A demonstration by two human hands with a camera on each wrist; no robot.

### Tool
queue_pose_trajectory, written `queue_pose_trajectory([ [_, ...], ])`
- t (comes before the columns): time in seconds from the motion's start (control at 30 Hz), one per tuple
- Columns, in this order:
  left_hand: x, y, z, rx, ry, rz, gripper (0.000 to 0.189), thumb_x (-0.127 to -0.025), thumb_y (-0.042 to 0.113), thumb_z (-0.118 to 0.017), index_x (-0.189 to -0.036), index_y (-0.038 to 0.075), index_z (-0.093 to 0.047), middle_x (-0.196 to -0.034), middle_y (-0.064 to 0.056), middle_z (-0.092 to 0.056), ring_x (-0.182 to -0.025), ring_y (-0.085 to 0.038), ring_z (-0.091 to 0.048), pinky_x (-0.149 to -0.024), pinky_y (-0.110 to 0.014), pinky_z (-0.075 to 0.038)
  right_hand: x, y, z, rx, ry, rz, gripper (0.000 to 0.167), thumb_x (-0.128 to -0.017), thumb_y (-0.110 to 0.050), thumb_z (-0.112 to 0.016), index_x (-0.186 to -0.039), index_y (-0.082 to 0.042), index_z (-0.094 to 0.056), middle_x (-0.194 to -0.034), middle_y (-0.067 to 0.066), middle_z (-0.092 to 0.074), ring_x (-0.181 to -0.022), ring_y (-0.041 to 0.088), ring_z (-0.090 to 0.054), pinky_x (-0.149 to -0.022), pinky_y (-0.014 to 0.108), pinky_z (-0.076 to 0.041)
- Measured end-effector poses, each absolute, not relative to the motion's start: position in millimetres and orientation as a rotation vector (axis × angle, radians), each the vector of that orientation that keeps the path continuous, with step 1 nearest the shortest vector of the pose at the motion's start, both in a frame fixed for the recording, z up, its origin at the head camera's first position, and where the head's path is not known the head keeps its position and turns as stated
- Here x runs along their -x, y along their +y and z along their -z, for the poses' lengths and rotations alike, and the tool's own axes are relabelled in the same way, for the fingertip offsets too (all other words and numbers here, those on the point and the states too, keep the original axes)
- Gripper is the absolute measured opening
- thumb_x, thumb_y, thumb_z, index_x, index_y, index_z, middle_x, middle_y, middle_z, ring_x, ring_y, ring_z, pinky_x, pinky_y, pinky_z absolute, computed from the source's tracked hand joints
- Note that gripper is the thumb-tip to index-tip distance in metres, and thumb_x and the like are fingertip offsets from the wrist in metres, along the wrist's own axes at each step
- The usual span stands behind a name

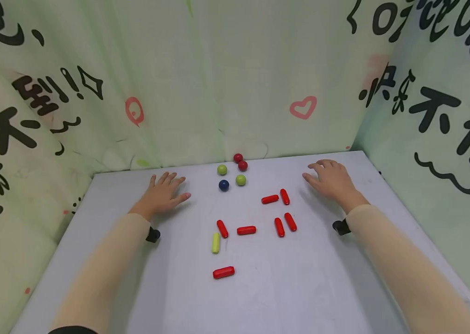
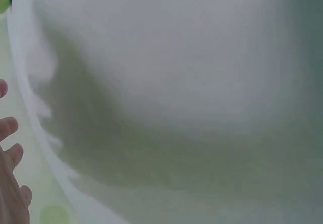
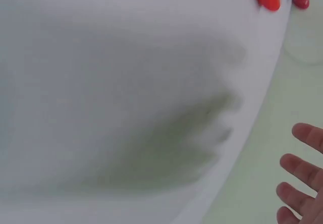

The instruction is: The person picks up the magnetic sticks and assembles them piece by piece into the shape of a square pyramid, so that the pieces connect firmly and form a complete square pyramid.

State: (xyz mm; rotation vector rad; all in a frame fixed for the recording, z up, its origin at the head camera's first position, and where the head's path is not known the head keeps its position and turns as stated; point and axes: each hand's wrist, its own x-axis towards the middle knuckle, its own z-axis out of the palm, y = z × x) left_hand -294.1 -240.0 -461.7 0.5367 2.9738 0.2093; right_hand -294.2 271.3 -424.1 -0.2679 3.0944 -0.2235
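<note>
My left hand (image 1: 161, 194) hovers above the left side of the white table with fingers spread and nothing in it; its fingertips (image 2: 15, 154) show at the left edge of the left wrist view. Over the right side, my right hand (image 1: 330, 180) is also empty, fingers loosely extended. Between the hands lie small balls: two dark red ones (image 1: 242, 166), two green ones (image 1: 241, 180) and a blue one (image 1: 224, 185). Nearest to the right hand is a short red stick (image 1: 285, 196), beside another red stick (image 1: 270, 199).
Two more red sticks (image 1: 279, 227) lie right of centre. Near the middle are a red stick (image 1: 222, 228), a yellow-green stick (image 1: 216, 243) and another red stick (image 1: 246, 230). One red stick (image 1: 223, 272) lies closer to me. Pale curtains (image 1: 218, 116) enclose the table (image 1: 201, 306).
</note>
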Motion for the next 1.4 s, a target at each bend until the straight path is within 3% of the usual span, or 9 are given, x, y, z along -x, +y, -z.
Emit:
queue_pose_trajectory([
  [0.3,301.5,-200.2,460.4,-0.578,2.961,-0.217,0.073,-0.104,0.058,-0.047,-0.16,0.011,-0.037,-0.166,-0.019,-0.032,-0.156,-0.042,-0.022,-0.124,-0.068,-0.007,275.7,224.2,418.6,0.508,3.113,0.15,0.051,-0.101,-0.036,-0.062,-0.143,-0.007,-0.059,-0.148,0.024,-0.052,-0.14,0.046,-0.044,-0.117,0.063,-0.034],
  [0.67,305.9,-153.2,464.4,-0.768,2.91,-0.258,0.062,-0.107,0.03,-0.054,-0.163,0.022,-0.031,-0.164,-0.006,-0.041,-0.153,-0.033,-0.035,-0.124,-0.066,-0.015,233.4,166.3,410.8,0.768,2.98,0.209,0.042,-0.099,-0.034,-0.067,-0.135,-0.011,-0.067,-0.136,0.015,-0.064,-0.124,0.037,-0.06,-0.108,0.055,-0.047],
  [0.87,303.6,-133.3,464.8,-0.846,2.912,-0.299,0.053,-0.106,0.021,-0.054,-0.157,0.018,-0.042,-0.161,-0.009,-0.044,-0.152,-0.028,-0.038,-0.123,-0.064,-0.02,213.6,143.7,418.5,0.752,2.876,0.379,0.042,-0.099,-0.033,-0.069,-0.134,-0.011,-0.067,-0.135,0.012,-0.065,-0.122,0.031,-0.062,-0.101,0.049,-0.054],
  [1.13,294.8,-115.8,464.9,-0.891,2.895,-0.347,0.039,-0.107,0.016,-0.054,-0.145,0.013,-0.056,-0.155,-0.011,-0.051,-0.145,-0.029,-0.048,-0.116,-0.056,-0.04,194.9,123.0,439.6,0.745,2.823,0.506,0.038,-0.096,-0.027,-0.074,-0.13,-0.012,-0.069,-0.128,0.011,-0.067,-0.12,0.028,-0.062,-0.102,0.044,-0.054],
  [1.4,283.1,-107.5,458.3,-0.856,2.838,-0.471,0.039,-0.104,0.004,-0.054,-0.142,0.01,-0.059,-0.144,-0.012,-0.06,-0.133,-0.028,-0.057,-0.116,-0.042,-0.043,187.9,111.8,453.4,0.722,2.798,0.551,0.035,-0.093,-0.02,-0.078,-0.127,-0.016,-0.07,-0.124,0.007,-0.067,-0.111,0.024,-0.062,-0.092,0.038,-0.058],
])
